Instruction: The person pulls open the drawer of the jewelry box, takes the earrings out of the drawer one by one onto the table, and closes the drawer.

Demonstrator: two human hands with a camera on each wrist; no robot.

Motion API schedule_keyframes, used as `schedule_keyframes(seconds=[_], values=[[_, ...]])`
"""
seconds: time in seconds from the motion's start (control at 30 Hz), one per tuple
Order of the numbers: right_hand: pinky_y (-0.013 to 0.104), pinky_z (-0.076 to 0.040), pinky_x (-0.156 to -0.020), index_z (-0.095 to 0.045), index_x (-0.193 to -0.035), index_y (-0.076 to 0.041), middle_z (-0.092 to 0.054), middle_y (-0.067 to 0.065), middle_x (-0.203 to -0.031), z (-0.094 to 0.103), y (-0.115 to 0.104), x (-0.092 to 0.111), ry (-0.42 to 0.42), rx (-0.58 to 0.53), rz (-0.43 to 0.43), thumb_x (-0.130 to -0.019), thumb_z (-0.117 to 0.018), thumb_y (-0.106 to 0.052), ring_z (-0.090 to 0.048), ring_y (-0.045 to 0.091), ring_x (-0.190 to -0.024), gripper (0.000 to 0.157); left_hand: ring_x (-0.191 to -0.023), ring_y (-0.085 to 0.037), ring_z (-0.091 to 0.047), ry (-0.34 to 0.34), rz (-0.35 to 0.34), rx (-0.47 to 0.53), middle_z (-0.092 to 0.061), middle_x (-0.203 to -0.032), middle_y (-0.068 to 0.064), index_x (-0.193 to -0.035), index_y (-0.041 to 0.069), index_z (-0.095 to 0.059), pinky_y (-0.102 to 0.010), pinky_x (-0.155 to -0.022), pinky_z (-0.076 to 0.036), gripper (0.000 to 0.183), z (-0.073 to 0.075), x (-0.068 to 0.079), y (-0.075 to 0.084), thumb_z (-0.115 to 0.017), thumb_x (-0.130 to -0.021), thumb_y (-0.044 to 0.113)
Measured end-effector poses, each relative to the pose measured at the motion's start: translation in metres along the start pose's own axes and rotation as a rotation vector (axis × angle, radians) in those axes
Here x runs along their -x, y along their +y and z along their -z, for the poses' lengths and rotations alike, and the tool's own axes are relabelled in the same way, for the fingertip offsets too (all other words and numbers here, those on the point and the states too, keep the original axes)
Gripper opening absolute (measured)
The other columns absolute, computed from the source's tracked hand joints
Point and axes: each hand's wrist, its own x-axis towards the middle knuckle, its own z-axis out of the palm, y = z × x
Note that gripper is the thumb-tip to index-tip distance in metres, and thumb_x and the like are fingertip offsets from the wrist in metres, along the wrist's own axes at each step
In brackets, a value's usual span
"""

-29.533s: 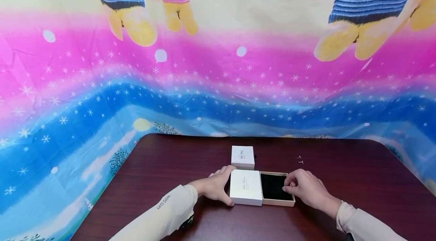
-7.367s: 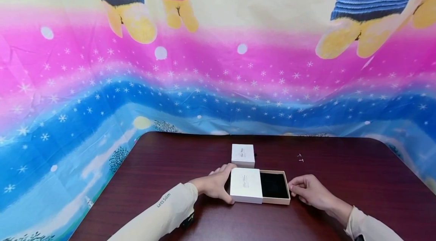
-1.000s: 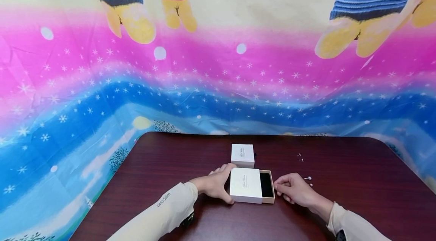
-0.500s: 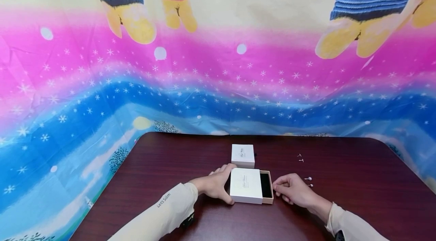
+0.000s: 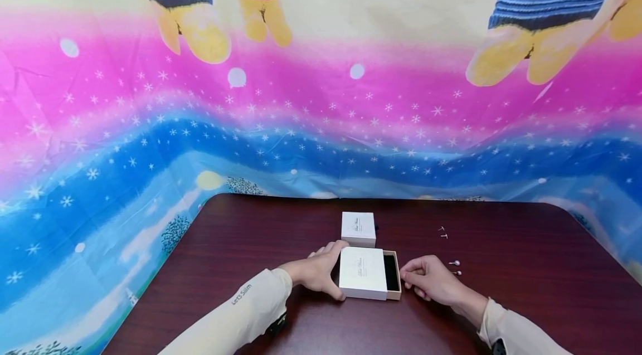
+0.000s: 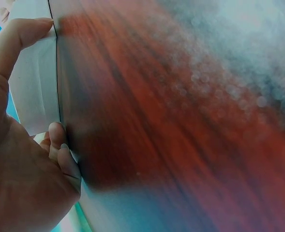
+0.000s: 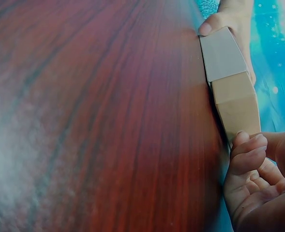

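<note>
My left hand (image 5: 316,274) grips the white sleeve (image 5: 363,272) of a flat slide-out gift box, thumb at its near left corner, fingers at the far one. The left wrist view shows this thumb (image 6: 33,31) against the sleeve's side. From the sleeve's right side a tan drawer (image 7: 236,108) with a black lining (image 5: 390,273) sticks out a short way. My right hand (image 5: 433,280) has its fingers curled, thumb and index tips together right at the drawer's end. I cannot tell whether these tips pinch anything.
A smaller white box (image 5: 358,227) stands just behind the sleeve. Two studs with round pearly heads, one a pearl stud (image 5: 455,262), lie beyond my right hand. Farther back are two small T-shaped pins (image 5: 443,236). A patterned cloth (image 5: 321,121) hangs behind the dark wooden table (image 5: 251,227).
The drawer, far out of the sleeve in the oldest frame, has slid left into it, slightly more over the last second. My right hand moved left with it; my left hand stayed put.
</note>
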Motion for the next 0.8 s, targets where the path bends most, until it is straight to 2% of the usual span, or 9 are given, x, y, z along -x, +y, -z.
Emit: schedule_keyframes(seconds=[0.8], values=[[0.018,-0.040,-0.045,-0.068,-0.104,0.011,-0.061,0.003,-0.072,-0.0016,-0.0001,-0.0018,-0.001,-0.006,0.004,-0.099,-0.058,-0.007,-0.048,0.003,-0.049,0.021,-0.118,-0.018,-0.047,-0.007,-0.003,0.003,-0.049,-0.134,-0.001,-0.146,0.017,-0.031,-0.033,-0.098,-0.037,0.103,0.0005,-0.0004,-0.0012,-0.091,-0.063,0.031]])
